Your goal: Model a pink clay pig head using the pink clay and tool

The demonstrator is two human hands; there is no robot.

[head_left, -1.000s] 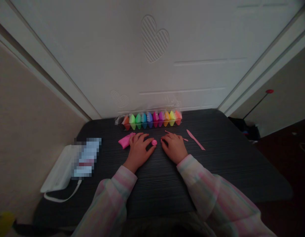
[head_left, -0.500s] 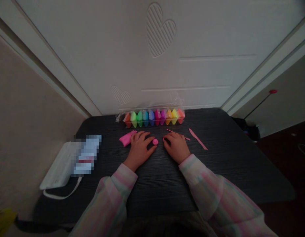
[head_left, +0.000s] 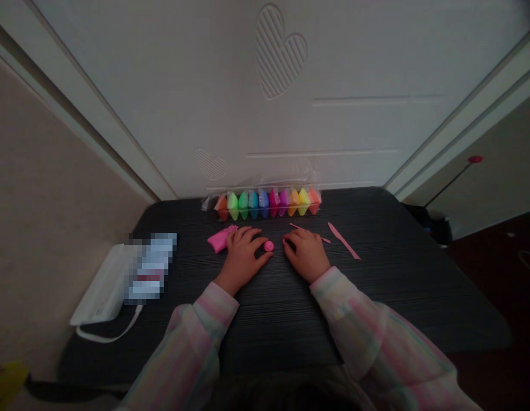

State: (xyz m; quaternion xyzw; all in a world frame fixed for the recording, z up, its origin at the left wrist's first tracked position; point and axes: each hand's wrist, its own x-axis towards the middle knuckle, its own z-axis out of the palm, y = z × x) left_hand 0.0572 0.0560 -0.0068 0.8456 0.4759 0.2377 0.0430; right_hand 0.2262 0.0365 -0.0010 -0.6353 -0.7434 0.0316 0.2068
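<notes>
A small pink ball of modelling clay (head_left: 269,246) rests on the dark table between the thumb and index finger of my left hand (head_left: 243,257), which are closed round it. A pink clay packet (head_left: 220,240) lies under and beside that hand's outer fingers. My right hand (head_left: 308,256) is a short way to the right, its thumb and index finger curled together at the tips. A tiny pink spot shows there, too small to name. Partly beneath this hand lies a thin pink stick tool (head_left: 326,241). Farther right is a pink plastic clay knife (head_left: 344,241).
A clear tray of several coloured clay packs (head_left: 263,205) stands along the table's back edge, against a white panel (head_left: 196,85) with embossed hearts. At the left lie a white device (head_left: 100,291) with a cable (head_left: 113,341) and a blurred-out phone-like object (head_left: 153,265).
The clay ball has shifted very slightly left between my left fingers. Both hands otherwise stay where they were; the view has barely moved.
</notes>
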